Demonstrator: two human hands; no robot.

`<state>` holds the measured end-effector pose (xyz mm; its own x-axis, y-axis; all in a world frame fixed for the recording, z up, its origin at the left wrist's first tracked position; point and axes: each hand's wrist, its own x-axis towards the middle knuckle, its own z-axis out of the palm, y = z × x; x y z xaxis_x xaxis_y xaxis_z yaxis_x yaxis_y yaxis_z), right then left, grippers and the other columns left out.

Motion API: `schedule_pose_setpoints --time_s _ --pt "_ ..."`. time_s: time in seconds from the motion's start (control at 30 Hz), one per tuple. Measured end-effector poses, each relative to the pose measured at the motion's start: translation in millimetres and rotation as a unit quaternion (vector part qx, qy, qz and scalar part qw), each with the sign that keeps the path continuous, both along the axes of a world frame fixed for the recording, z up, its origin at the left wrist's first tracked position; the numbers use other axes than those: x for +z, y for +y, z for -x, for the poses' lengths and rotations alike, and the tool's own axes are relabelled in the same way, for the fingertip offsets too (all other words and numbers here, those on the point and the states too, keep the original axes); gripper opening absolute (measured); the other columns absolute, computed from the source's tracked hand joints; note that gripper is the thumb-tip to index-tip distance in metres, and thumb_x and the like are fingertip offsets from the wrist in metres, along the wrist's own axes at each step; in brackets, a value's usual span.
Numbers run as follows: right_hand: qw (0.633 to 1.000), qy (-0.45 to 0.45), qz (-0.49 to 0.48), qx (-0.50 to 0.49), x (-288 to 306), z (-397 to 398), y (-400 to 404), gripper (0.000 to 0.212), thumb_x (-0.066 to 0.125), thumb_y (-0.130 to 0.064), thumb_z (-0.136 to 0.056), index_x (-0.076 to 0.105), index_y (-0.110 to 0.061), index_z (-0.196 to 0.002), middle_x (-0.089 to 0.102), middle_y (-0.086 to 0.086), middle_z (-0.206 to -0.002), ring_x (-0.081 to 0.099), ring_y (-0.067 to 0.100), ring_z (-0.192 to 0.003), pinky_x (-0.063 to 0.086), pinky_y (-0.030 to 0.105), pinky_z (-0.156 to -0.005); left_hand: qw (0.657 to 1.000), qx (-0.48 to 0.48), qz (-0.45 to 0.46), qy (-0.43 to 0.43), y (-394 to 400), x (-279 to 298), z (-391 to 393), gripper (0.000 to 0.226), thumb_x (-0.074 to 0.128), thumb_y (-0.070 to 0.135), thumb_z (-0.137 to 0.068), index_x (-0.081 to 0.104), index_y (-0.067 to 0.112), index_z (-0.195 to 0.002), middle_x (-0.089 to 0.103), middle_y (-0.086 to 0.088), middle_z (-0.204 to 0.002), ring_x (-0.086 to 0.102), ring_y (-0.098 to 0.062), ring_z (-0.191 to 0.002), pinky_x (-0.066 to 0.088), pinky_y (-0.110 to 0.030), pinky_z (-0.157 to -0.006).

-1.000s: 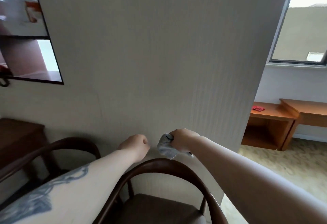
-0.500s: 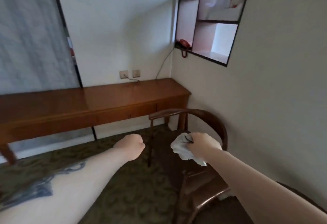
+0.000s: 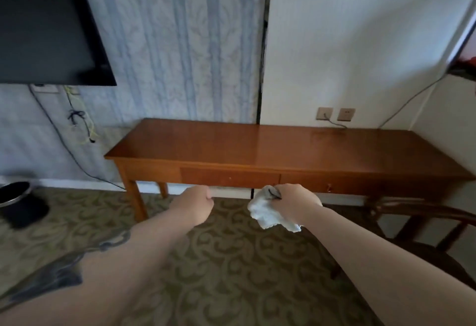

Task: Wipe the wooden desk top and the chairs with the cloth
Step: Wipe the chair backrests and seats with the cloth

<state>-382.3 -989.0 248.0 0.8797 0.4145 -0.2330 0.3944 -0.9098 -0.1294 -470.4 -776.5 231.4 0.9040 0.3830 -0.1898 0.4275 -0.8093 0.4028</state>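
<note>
Right hand: the right hand (image 3: pixel 296 203) grips a crumpled white cloth (image 3: pixel 269 213); the cloth bulges out to its left and hangs below the fingers
Left hand: the left hand (image 3: pixel 194 204) is curled into a fist holding nothing; it sits just left of the cloth, apart from it
Tabletop: the long glossy brown wooden tabletop (image 3: pixel 257 145) stretches beyond both hands, against the wall; neither hand touches it
Chair: a dark curved-back wooden chair (image 3: pixel 425 220) stands to the right of the right hand
Floor: patterned olive carpet (image 3: pixel 231 261) lies under both forearms; a black round bin (image 3: pixel 18 203) stands far left of the left hand
</note>
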Motion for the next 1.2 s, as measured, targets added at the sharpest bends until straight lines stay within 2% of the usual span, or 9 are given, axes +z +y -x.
schedule_pose_setpoints --time_s 0.13,0.23,0.33,0.43,0.6,0.83,1.0,1.1,1.2 --pt "0.998 0.010 -0.050 0.026 -10 -53 67 0.017 0.045 -0.025 -0.096 0.060 -0.020 -0.100 0.061 0.000 -0.089 0.059 0.021 -0.084 0.048 0.033 -0.073 0.998 0.063 -0.024 -0.017 72 -10 -24 0.021 0.040 0.022 -0.100 0.060 0.023 -0.107 0.064 0.004 -0.105 0.060 -0.016 -0.093 0.050 -0.032 -0.084" --pt "0.999 0.012 -0.007 0.034 -20 -98 121 0.014 0.046 -0.019 -0.095 0.059 -0.020 -0.091 0.061 -0.002 -0.082 0.060 0.017 -0.079 0.050 0.028 -0.069 0.994 0.101 -0.041 -0.008 124 -19 -52 0.022 0.043 0.021 -0.097 0.065 0.021 -0.094 0.067 0.002 -0.098 0.062 -0.017 -0.087 0.054 -0.035 -0.080" --pt "0.998 0.007 -0.024 0.051 -30 -154 178 0.015 0.046 -0.016 -0.094 0.060 -0.020 -0.088 0.063 -0.001 -0.080 0.061 0.016 -0.073 0.050 0.026 -0.062 0.991 0.128 -0.022 -0.011 173 -25 -91 0.019 0.049 0.031 -0.096 0.064 0.024 -0.085 0.064 0.003 -0.092 0.062 -0.017 -0.088 0.053 -0.037 -0.083" --pt "0.996 0.001 -0.048 0.081 -29 -210 232 0.019 0.046 -0.018 -0.094 0.059 -0.022 -0.081 0.062 -0.002 -0.076 0.060 0.014 -0.070 0.049 0.025 -0.061 0.989 0.144 -0.023 -0.023 219 -27 -139 0.027 0.052 0.043 -0.095 0.058 0.026 -0.074 0.061 0.007 -0.082 0.060 -0.015 -0.081 0.051 -0.032 -0.074" --pt "0.990 -0.006 -0.079 0.118 -17 -287 318 0.017 0.051 -0.030 -0.092 0.050 -0.021 -0.077 0.060 -0.002 -0.076 0.057 0.015 -0.065 0.042 0.025 -0.053 0.984 0.175 -0.028 -0.027 292 -23 -210 0.020 0.048 0.042 -0.097 0.057 0.028 -0.085 0.060 0.009 -0.084 0.059 -0.012 -0.075 0.041 -0.027 -0.057" --pt "0.990 -0.012 -0.059 0.131 -24 -345 449 0.019 0.045 -0.026 -0.096 0.049 -0.021 -0.079 0.058 -0.002 -0.078 0.055 0.014 -0.062 0.037 0.024 -0.047 0.978 0.210 -0.002 -0.007 410 -33 -257 0.016 0.048 0.034 -0.094 0.060 0.026 -0.088 0.062 0.007 -0.087 0.060 -0.014 -0.081 0.050 -0.029 -0.070" --pt "0.990 -0.002 -0.051 0.130 -40 -386 549 0.026 0.042 -0.029 -0.099 0.051 -0.019 -0.076 0.059 -0.001 -0.074 0.053 0.016 -0.057 0.038 0.024 -0.046 0.981 0.195 -0.009 -0.001 521 -38 -305 0.020 0.047 0.031 -0.095 0.057 0.023 -0.080 0.058 0.004 -0.077 0.053 -0.015 -0.064 0.039 -0.026 -0.060" --pt "0.993 -0.016 -0.043 0.109 -41 -412 617 0.021 0.041 -0.025 -0.099 0.054 -0.019 -0.084 0.060 -0.001 -0.082 0.057 0.017 -0.067 0.040 0.027 -0.052 0.986 0.167 -0.010 0.006 583 -36 -336 0.027 0.046 0.029 -0.096 0.048 0.023 -0.070 0.050 0.004 -0.069 0.045 -0.013 -0.057 0.034 -0.026 -0.056" --pt "0.992 -0.063 -0.038 0.106 -32 -438 676 0.015 0.042 -0.020 -0.099 0.055 -0.018 -0.106 0.054 -0.003 -0.091 0.055 0.019 -0.081 0.044 0.029 -0.062 0.987 0.160 -0.017 0.005 638 -32 -364 0.030 0.047 0.028 -0.096 0.046 0.022 -0.066 0.048 0.003 -0.066 0.045 -0.016 -0.059 0.034 -0.026 -0.057"
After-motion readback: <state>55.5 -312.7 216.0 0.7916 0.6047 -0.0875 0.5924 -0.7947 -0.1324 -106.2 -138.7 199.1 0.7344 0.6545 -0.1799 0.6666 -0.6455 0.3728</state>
